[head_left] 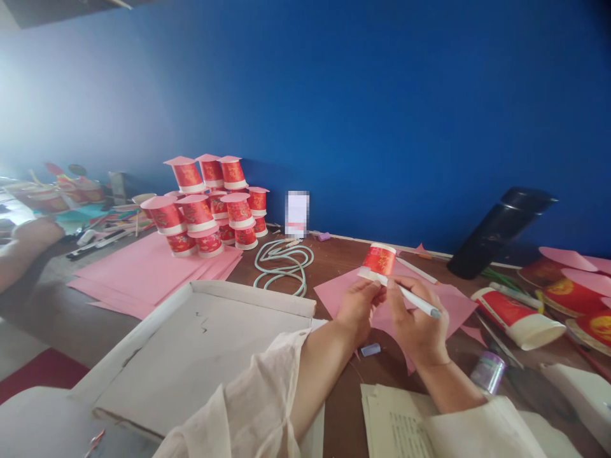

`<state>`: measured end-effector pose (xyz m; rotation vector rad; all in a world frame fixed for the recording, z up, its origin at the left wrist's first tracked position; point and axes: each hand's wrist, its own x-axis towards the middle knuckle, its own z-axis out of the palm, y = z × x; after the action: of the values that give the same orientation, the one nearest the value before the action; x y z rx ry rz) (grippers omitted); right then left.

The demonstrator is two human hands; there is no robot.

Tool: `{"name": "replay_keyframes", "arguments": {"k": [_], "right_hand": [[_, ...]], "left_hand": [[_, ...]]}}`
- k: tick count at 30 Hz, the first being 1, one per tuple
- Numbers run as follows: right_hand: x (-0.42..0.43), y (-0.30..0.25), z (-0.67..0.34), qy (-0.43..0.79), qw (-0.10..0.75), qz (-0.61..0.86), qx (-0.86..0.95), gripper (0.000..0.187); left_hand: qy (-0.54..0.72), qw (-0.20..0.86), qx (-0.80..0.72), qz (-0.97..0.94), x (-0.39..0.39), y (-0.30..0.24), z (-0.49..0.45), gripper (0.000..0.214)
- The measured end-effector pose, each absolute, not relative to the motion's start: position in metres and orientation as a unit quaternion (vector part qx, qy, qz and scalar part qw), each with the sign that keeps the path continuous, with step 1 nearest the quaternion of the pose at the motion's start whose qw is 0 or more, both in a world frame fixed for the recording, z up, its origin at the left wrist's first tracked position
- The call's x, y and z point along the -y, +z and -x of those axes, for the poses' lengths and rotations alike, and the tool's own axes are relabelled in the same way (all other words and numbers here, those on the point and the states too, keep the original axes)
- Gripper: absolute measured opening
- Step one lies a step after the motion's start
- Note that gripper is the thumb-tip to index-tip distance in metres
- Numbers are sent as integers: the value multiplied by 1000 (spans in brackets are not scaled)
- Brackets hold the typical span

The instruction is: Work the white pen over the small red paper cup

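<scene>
Desk [334, 261]: brown wood, crowded; the work sits right of the middle, near the person.
Cardboard tray [205, 356]: shallow and pale, near left, just beside the left forearm.
Pink sheets [143, 273]: a fanned pile, far left, with a pyramid of cups [210, 203] standing upturned on its far edge.
Pink paper [334, 292]: a loose sheet lying flat under both hands, with cut scraps at its right edge.
Left hand [356, 305]: fingers curled closed on the lower rim of the red paper cup, pinning it to the pink paper.
Right hand [420, 327]: closed in a writing grip round the white pen, just right of the cup.
Red paper cup [379, 259]: upturned, mouth down on the pink paper, just beyond both hands.
White pen [415, 302]: slanted, its tip at the cup's rim where the rim meets the paper.
Doing it well, as I judge it: press the cup straight down so that it cannot creep, keep the tip tight against the rim, and hold the pen's slant steady for an even line.
Risk, as I judge it: the loose sheet may slide, and the left fingers block part of the rim.
</scene>
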<state>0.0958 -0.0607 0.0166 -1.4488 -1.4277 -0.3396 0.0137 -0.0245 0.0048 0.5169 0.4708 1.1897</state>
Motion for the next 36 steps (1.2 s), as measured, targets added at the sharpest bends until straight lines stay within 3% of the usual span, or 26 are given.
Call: {"name": "replay_keyframes", "arguments": {"k": [36], "right_hand": [[57,14,-102,-157,491,623,588,27]], "left_hand": [[550,758,-231,-263,19,-6,-17,26]]}}
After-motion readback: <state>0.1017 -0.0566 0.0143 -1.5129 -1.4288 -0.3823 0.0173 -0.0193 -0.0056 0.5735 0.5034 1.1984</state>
